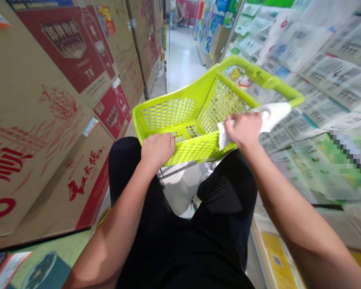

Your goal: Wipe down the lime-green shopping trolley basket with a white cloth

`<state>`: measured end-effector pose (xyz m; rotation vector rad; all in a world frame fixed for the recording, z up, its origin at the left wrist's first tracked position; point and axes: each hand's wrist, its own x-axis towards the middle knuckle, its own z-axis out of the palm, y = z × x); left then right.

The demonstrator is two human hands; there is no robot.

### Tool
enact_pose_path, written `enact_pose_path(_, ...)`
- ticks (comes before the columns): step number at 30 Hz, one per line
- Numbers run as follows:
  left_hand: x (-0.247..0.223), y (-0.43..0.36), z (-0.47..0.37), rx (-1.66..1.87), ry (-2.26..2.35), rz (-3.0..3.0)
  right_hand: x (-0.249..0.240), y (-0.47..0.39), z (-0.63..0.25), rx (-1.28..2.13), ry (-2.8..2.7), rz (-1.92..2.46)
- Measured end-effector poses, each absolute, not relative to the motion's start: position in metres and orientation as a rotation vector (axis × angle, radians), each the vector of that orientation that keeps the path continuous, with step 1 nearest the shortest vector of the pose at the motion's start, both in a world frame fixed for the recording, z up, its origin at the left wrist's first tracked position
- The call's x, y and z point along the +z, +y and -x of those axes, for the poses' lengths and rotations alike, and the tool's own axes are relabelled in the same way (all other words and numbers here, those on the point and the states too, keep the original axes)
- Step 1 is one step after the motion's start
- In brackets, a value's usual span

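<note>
A lime-green plastic shopping cart point(168, 105) stands crosswise in front of my knees, with its handle point(263, 76) off to the right. Its lattice basket shows nothing inside. My left hand point(158, 149) grips the near rim toward the cart's left end, fingers curled over the edge. Farther right, my right hand point(246, 127) is closed on a white cloth point(273, 114), pressing it against the near rim. One end of the cloth hangs below my fingers; the rest trails up toward the handle. My fingertips are partly hidden by the cloth.
Stacked cardboard boxes point(57, 160) rise close on my left. Shelves of white plastic-wrapped packs point(327, 80) line the right side. A pale aisle floor point(185, 52) runs ahead between them, with an open carton point(218, 46) at its right edge.
</note>
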<state>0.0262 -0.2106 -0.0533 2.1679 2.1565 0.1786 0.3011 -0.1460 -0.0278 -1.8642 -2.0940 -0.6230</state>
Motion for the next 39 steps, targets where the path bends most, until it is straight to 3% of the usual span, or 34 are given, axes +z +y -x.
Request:
enact_pose_path(4, -0.055, -0.210, -0.029, 0.157, 2.171, -2.150, -0.067, -0.188, -0.198, -0.336, -2.348, 1.493)
enact_pose_path(7, -0.055, -0.211, -0.022, 0.157, 2.137, -2.195, -0.071, -0.197, -0.182, -0.259, -2.468, 1.330)
enact_pose_path(14, -0.056, -0.209, -0.013, 0.167, 2.116, -2.224, -0.017, -0.130, -0.340, -0.577, -2.256, 1.771)
enact_pose_path(17, -0.056, -0.208, -0.021, 0.198, 2.146, -2.217, -0.013, -0.118, -0.363, -0.629, -2.084, 1.804)
enact_pose_path(24, -0.054, -0.205, -0.040, 0.209, 2.194, -2.118, -0.075, -0.180, -0.218, -0.376, -2.206, 1.520)
enact_pose_path(27, -0.054, -0.206, -0.037, 0.225, 2.180, -2.141, -0.082, -0.191, -0.198, -0.347, -2.328, 1.386)
enact_pose_path(35, -0.060, -0.201, -0.024, 0.162, 2.074, -2.241, -0.005, -0.126, -0.363, -0.723, -2.212, 1.883)
enact_pose_path(39, -0.063, -0.196, -0.030, 0.189, 2.042, -2.276, 0.000, -0.117, -0.372, -0.796, -2.151, 1.968)
